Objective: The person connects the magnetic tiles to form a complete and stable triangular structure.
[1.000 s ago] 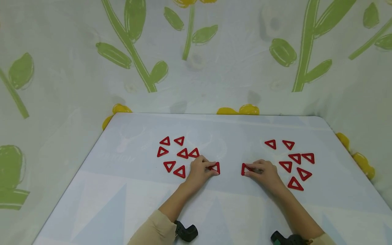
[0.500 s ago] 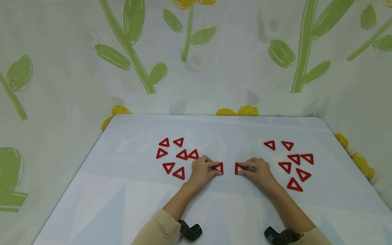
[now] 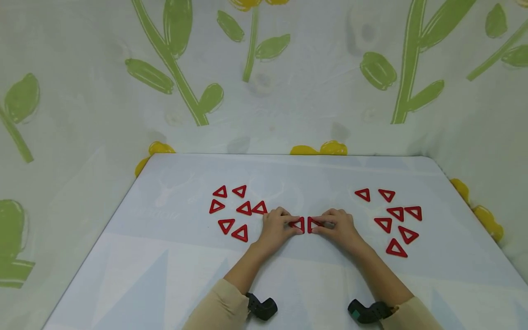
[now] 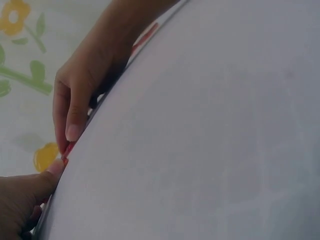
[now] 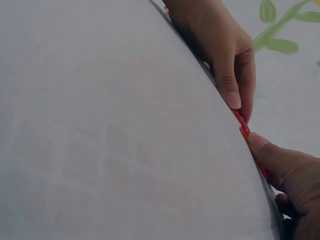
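Observation:
At the middle of the table my left hand [image 3: 277,229] pinches a red triangle frame [image 3: 302,224] between thumb and fingers. Facing it, my right hand [image 3: 339,227] pinches a second red triangle frame [image 3: 310,225] the same way. The straight sides of both triangles stand parallel, a narrow gap apart in the head view. Fingertips cover part of each piece. In the left wrist view the other hand [image 4: 82,90] reaches down to the red edge, close to my left thumb. The right wrist view shows both thumbs at the red pieces [image 5: 244,129], seen edge-on.
Several red triangle frames [image 3: 244,208] lie loosely grouped left of my left hand. Another scattered group of red triangle frames [image 3: 383,224] lies to the right. The white table [image 3: 165,275] ends at the back against a wall [image 3: 305,105] with painted plants.
Both hands have moved toward each other, each bringing its red triangle frame along the table. The gap between the two pieces has narrowed from wide to slight. The loose triangles stay put.

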Demonstrator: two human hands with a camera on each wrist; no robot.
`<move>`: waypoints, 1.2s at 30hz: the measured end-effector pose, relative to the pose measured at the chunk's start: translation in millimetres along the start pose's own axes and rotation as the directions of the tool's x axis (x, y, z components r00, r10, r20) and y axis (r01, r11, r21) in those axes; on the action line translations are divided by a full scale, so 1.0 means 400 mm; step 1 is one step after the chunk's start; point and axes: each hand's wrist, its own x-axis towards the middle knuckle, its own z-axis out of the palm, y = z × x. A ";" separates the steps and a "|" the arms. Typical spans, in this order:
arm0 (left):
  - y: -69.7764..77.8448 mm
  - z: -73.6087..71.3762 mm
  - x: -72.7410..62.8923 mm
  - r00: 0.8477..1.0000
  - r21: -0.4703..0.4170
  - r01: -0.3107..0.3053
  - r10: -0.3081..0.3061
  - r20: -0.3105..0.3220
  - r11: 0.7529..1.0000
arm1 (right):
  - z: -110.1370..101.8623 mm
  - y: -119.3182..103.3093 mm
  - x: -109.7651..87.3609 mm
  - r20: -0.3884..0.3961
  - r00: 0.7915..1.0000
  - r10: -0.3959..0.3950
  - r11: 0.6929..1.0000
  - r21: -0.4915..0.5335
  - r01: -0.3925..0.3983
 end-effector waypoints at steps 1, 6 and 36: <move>0.000 0.001 0.001 1.000 0.003 -0.003 0.003 0.001 1.000 | 0.001 -0.002 0.001 0.000 1.000 0.002 1.000 -0.004 -0.002; 0.001 0.005 0.007 1.000 -0.004 -0.021 0.021 -0.002 1.000 | 0.004 -0.012 0.003 -0.015 1.000 -0.008 1.000 -0.013 0.008; -0.017 0.009 -0.003 0.997 0.031 -0.068 0.069 -0.023 0.997 | -0.079 -0.005 -0.073 0.055 0.990 0.133 0.977 0.158 -0.140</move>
